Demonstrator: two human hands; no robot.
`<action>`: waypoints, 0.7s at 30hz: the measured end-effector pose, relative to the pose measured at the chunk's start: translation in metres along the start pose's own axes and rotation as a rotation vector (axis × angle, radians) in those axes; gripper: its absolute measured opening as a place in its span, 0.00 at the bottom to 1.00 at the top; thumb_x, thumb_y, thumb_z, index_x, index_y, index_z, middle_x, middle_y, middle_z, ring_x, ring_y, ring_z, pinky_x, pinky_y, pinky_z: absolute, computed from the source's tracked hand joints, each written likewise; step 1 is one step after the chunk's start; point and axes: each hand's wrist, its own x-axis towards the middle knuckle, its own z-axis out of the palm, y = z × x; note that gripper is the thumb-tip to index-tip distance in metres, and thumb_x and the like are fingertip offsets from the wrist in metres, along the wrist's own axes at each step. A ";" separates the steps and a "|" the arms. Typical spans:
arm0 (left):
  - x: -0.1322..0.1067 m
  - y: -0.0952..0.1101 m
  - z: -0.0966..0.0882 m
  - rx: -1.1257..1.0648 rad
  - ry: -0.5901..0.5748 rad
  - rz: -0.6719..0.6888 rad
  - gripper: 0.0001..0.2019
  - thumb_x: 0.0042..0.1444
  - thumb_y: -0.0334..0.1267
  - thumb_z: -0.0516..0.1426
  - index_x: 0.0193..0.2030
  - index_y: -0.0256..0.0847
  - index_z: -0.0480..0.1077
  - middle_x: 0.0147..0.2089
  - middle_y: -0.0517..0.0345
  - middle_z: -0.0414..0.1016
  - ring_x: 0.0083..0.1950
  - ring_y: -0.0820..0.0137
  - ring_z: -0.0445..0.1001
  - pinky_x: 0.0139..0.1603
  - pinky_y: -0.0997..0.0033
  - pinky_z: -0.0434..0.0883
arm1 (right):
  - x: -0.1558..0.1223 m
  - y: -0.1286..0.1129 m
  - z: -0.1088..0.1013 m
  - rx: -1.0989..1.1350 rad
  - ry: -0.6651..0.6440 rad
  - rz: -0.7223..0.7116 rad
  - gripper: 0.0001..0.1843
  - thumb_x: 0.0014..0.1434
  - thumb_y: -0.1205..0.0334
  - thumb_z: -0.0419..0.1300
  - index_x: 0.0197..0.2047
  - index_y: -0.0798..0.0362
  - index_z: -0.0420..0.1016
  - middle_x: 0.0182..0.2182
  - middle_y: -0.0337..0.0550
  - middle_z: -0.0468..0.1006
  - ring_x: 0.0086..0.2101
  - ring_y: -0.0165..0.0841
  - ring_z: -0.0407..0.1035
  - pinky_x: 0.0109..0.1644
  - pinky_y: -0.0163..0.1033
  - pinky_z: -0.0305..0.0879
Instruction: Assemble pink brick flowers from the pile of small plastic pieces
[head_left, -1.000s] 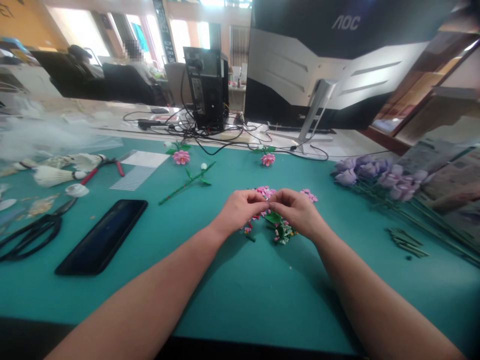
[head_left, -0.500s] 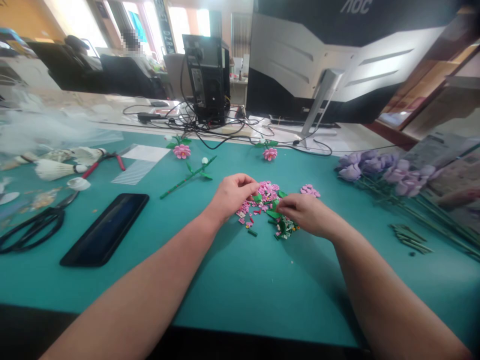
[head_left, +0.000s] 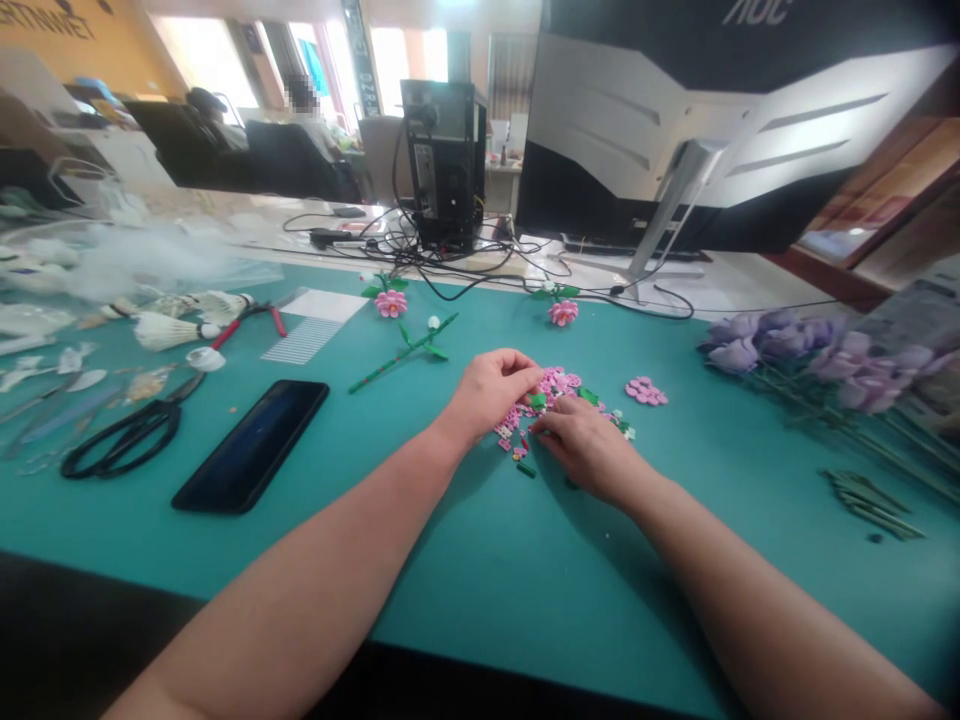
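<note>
Pink pieces are heaped right of frame centre, flanked upper-left by the left hand, lower-right by the right hand; both are pinched narrow, whether on anything cannot be told.

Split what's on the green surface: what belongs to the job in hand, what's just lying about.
Likely the job:
small pink and green pieces at the left hand and right hand
leafy green stem
pink flowers

Seemingly just lying about:
black phone
scissors
shuttlecocks
red-handled tool
</note>
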 end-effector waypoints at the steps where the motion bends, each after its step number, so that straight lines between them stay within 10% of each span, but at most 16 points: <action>1: 0.000 0.000 0.000 0.002 -0.002 0.001 0.08 0.50 0.40 0.60 0.31 0.36 0.71 0.28 0.57 0.73 0.27 0.75 0.68 0.32 0.72 0.68 | 0.001 0.000 0.001 0.000 -0.006 0.003 0.11 0.63 0.66 0.52 0.38 0.53 0.76 0.34 0.46 0.70 0.38 0.36 0.65 0.44 0.41 0.60; 21: -0.001 0.002 0.000 0.037 -0.013 0.010 0.09 0.51 0.40 0.59 0.33 0.35 0.72 0.29 0.56 0.74 0.29 0.74 0.70 0.34 0.71 0.69 | 0.004 0.003 0.005 0.052 -0.054 0.056 0.02 0.57 0.67 0.60 0.32 0.54 0.71 0.32 0.43 0.71 0.36 0.33 0.65 0.43 0.38 0.59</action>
